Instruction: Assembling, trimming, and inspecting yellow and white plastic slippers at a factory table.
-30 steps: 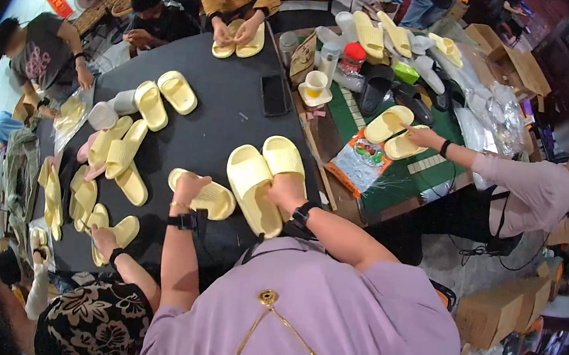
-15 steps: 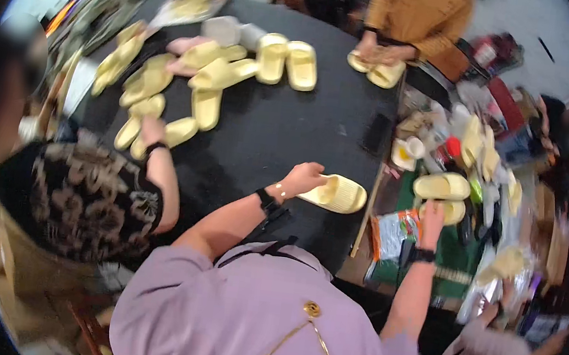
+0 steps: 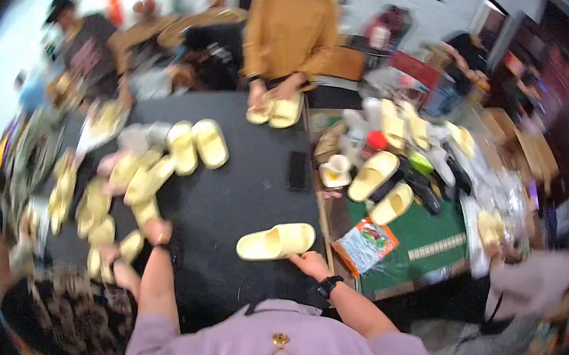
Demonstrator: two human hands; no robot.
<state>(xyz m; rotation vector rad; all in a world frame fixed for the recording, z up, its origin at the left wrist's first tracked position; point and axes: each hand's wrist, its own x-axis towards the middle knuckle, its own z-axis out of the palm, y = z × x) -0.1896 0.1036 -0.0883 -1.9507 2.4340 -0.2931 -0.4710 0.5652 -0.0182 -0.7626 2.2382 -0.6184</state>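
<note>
Pale yellow slippers lie about the black table (image 3: 226, 199). At the near right of the table, a single slipper (image 3: 277, 241) lies with my right hand (image 3: 311, 265) gripping its edge. Over on the left, my left hand (image 3: 157, 232) closes on the near end of another slipper (image 3: 145, 209) in the heap, its fingers slightly blurred. Close to that hand, the hand of a person (image 3: 110, 256) in a dark patterned top holds more slippers (image 3: 101, 234). A pair of slippers (image 3: 198, 144) stands beyond the heap.
On the right, a green mat (image 3: 423, 253) holds two slippers (image 3: 383, 189), an orange packet (image 3: 367, 244), a cup (image 3: 336, 171) and clutter. A dark phone-like slab (image 3: 297, 170) lies near the table's edge. Across the table, a person in mustard (image 3: 290, 34) handles a pair of slippers (image 3: 272, 111).
My left hand has left the near slipper and reached the heap on the left. My right hand has moved from the green mat to the near slipper. The view has swung.
</note>
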